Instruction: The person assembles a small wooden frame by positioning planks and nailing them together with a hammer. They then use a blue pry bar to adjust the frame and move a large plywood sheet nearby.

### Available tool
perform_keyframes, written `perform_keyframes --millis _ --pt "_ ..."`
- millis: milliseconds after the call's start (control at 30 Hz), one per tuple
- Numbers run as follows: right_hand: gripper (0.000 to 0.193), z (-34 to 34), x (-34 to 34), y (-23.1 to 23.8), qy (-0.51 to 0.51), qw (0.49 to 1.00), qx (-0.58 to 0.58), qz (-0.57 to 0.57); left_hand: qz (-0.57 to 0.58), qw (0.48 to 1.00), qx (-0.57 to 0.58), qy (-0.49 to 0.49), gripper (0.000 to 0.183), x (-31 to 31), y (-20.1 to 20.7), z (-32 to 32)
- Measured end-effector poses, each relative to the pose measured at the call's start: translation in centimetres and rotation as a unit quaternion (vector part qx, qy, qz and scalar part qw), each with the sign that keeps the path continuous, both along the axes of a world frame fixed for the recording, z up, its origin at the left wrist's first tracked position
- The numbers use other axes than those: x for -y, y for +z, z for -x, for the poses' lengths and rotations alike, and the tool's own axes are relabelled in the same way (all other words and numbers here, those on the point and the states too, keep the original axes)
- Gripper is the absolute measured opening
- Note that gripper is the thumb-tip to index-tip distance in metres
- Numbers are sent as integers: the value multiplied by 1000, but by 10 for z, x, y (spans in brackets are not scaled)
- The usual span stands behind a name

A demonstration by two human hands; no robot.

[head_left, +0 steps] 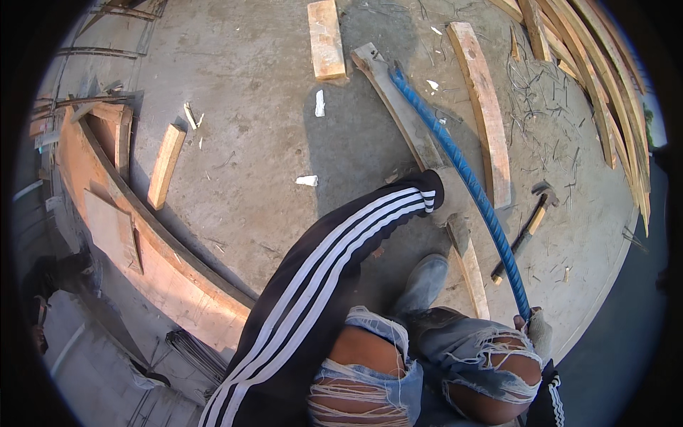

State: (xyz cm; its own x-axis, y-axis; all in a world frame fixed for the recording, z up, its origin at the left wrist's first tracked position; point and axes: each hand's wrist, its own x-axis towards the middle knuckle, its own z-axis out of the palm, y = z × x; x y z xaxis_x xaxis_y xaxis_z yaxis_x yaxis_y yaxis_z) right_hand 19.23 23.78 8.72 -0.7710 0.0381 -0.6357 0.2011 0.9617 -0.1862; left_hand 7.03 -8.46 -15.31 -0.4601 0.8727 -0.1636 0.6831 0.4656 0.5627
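My right hand (542, 334), in a pale work glove, is closed round the lower end of a long blue ribbed pry bar (466, 171). The bar slants up and left, its clawed far tip beside the upper part of a narrow grey plank (405, 114). Across the middle of that plank lies my left hand (452, 198), also gloved and closed on the wood; its fingers are partly hidden. The plank reaches down to beside my boot (425, 281). To the right of the bar, a claw hammer (528, 231) with a dark handle rests on the concrete.
A thick board (484, 107) lies right of the bar, and a short wood block (326, 39) beyond. Long timbers (590, 71) are piled far right near bent nails (537, 107). At left stand a curved plywood panel (171, 260) and a small block (167, 165).
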Motion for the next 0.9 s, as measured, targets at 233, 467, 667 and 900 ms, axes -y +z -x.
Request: perform_keyframes --millis 233,467,667,900 --pt "30 -52 -45 -119 -182 976 -41 114 16 999 -28 13 56 -3 5 -5" --pt "37 -20 -41 -49 81 994 -45 52 29 998 -57 22 60 0 6 -7" --pt "34 26 6 38 150 987 -8 53 3 995 -87 46 63 12 14 -10" --pt "37 36 30 61 155 987 -15 29 -86 852 -129 500 39 190 6 -45"
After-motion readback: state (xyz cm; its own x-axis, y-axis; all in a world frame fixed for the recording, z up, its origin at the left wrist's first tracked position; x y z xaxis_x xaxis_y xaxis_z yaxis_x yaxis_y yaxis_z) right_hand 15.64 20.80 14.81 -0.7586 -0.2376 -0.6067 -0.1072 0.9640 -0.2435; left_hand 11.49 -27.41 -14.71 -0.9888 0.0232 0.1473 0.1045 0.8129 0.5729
